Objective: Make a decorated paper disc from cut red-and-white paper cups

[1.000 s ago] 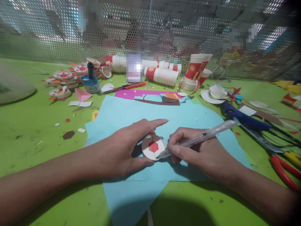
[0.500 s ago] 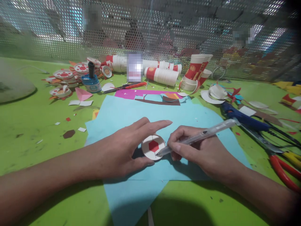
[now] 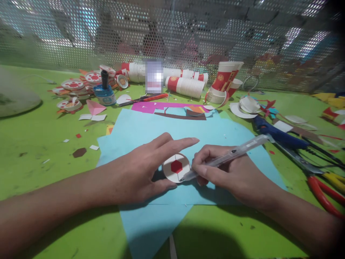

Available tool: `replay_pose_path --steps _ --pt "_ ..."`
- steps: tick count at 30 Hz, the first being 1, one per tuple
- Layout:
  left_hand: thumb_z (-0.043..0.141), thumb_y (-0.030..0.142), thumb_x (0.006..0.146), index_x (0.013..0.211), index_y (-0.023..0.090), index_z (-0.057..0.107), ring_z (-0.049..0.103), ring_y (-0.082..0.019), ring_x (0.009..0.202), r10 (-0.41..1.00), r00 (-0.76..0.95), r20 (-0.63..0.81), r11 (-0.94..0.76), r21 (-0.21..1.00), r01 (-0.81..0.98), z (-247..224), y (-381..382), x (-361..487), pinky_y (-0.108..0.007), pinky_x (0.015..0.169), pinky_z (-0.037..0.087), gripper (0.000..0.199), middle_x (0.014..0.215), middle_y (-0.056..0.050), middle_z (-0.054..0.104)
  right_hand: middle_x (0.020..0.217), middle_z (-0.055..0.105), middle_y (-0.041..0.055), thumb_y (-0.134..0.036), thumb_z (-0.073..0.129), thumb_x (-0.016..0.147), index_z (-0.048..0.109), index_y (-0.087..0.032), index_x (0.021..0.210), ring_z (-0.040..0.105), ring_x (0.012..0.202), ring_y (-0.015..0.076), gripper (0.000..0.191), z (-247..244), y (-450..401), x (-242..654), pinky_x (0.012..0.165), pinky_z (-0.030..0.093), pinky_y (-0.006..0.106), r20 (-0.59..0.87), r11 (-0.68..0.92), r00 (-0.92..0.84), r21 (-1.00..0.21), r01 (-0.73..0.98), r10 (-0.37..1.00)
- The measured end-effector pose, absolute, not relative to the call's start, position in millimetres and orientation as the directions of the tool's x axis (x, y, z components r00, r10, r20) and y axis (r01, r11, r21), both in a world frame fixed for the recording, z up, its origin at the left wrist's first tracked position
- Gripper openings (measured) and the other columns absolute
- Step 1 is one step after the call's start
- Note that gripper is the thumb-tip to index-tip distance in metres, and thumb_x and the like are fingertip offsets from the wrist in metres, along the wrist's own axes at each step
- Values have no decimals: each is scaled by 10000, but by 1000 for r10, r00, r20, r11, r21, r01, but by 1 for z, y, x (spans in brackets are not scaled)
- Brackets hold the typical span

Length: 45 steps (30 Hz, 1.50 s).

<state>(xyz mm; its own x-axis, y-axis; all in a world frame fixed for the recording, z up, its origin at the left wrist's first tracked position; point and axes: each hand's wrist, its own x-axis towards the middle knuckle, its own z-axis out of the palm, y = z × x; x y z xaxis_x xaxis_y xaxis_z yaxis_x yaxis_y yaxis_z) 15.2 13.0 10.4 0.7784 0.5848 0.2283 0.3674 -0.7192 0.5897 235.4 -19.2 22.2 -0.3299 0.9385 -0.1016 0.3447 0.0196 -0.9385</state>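
Observation:
A round white disc (image 3: 184,166) with a red hexagon at its centre and thin dark lines lies on light blue paper (image 3: 210,129). Thumb and fingers of my left hand (image 3: 151,167) grip the disc from its left side, the index finger stretched past its top edge. My right hand (image 3: 223,165) is closed round a clear pen (image 3: 242,146). The pen's tip touches the lower right part of the disc, close to the lower dark line.
Red-patterned discs (image 3: 72,85), a blue glue bottle (image 3: 105,96), scissors (image 3: 145,98) and paper cups (image 3: 185,86) stand or lie behind the paper. To the right are a blue glue gun (image 3: 280,135) and red-handled pliers (image 3: 320,194). A perforated metal screen (image 3: 172,39) rises behind.
The pen tip has shifted slightly along the disc, toward its lower right edge. My left hand stays on the disc, almost unmoved.

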Motion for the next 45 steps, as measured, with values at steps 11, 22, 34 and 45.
replay_pose_path --steps 11,22,34,45 --pt "590 131 817 1448 341 217 538 -173 885 580 786 213 -715 596 366 12 11 16 -321 800 459 762 1105 -48 481 617 629 -6 -193 608 810 612 -183 743 551 584 122 68 18 -19 236 556 445 241 -60 41 -326 -954 296 943" --pt "588 139 825 1451 337 217 525 -170 881 574 794 199 -714 596 367 11 13 15 -311 790 456 754 1101 -49 474 603 612 -5 -189 599 779 608 -183 707 522 576 123 73 22 -18 235 539 428 243 -69 47 -335 -944 326 940" --pt "596 134 822 1441 306 260 508 -171 897 567 789 238 -734 582 352 12 11 16 -323 811 460 725 1124 -61 481 599 588 -19 -150 601 754 600 -173 696 475 560 103 63 22 -16 236 517 385 224 -94 31 -361 -944 327 928" --pt "576 217 857 1454 303 218 535 -192 979 563 793 233 -745 559 365 12 12 16 -345 866 455 702 1174 -68 498 602 637 -5 -228 637 832 643 -167 757 549 562 89 97 16 -10 245 542 425 195 -59 -87 -335 -994 -68 940"
